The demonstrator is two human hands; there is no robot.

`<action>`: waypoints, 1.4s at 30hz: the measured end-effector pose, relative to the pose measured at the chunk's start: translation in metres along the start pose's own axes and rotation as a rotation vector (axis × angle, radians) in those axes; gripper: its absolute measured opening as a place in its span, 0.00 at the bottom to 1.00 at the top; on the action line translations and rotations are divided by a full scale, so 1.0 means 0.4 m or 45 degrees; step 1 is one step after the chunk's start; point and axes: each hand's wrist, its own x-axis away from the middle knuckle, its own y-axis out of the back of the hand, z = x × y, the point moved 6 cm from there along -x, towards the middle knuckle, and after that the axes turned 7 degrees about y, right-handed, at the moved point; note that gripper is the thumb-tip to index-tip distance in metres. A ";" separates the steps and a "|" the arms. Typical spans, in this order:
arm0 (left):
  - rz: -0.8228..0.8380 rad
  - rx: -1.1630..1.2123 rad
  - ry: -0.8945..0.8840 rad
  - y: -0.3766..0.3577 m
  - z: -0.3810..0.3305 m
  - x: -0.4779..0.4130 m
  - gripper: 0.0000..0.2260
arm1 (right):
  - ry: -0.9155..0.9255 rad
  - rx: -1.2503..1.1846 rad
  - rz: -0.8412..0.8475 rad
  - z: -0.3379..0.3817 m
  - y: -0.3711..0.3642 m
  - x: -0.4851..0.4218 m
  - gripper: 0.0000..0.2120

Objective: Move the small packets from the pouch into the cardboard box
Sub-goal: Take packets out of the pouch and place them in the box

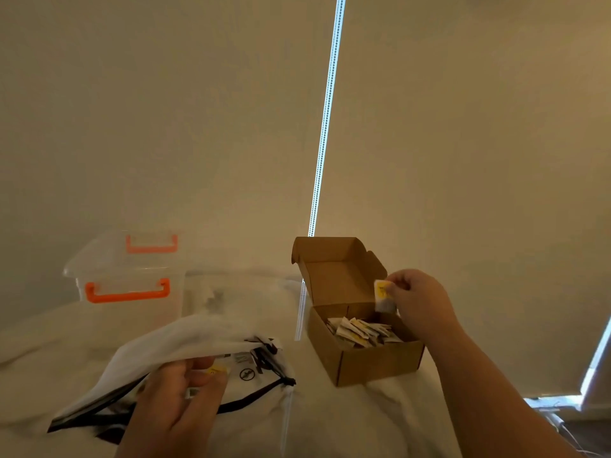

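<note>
A white mesh pouch (158, 352) with a black zipper lies open on the white bedding at the lower left. My left hand (175, 398) is at its mouth and pinches a small yellow-and-white packet (215, 370). An open brown cardboard box (363, 358) stands to the right, its lid flipped up, with several small packets (363, 332) piled inside. Above the box's far right corner, my right hand (420, 299) pinches another small packet (383, 295).
A clear plastic storage bin (129, 282) with orange handles stands at the back left. White bedding (330, 414) covers the surface. A beige blind with a bright vertical gap fills the background. A bright window edge shows at the lower right.
</note>
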 end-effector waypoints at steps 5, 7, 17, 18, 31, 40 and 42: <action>-0.023 -0.119 0.016 0.002 0.009 -0.010 0.32 | -0.229 0.294 0.183 -0.105 -0.058 -0.030 0.08; -0.019 -0.167 -0.013 0.005 0.015 -0.016 0.31 | -0.218 0.500 0.234 -0.101 -0.079 -0.033 0.10; 0.017 -0.231 -0.112 0.010 -0.026 -0.006 0.04 | -0.089 0.697 0.322 -0.094 -0.107 -0.039 0.16; 0.015 -0.221 -0.113 0.012 -0.027 -0.004 0.04 | -0.080 0.698 0.358 -0.104 -0.114 -0.045 0.15; -0.049 -0.243 0.017 0.040 -0.040 -0.034 0.09 | 0.257 0.169 -0.001 0.064 -0.040 0.002 0.18; 0.044 -0.726 -0.119 0.007 -0.042 -0.087 0.11 | 0.814 -0.254 0.812 0.401 -0.112 0.252 0.12; 0.105 -0.933 -0.139 -0.015 -0.016 -0.098 0.12 | 0.834 0.056 0.915 0.404 -0.177 0.289 0.14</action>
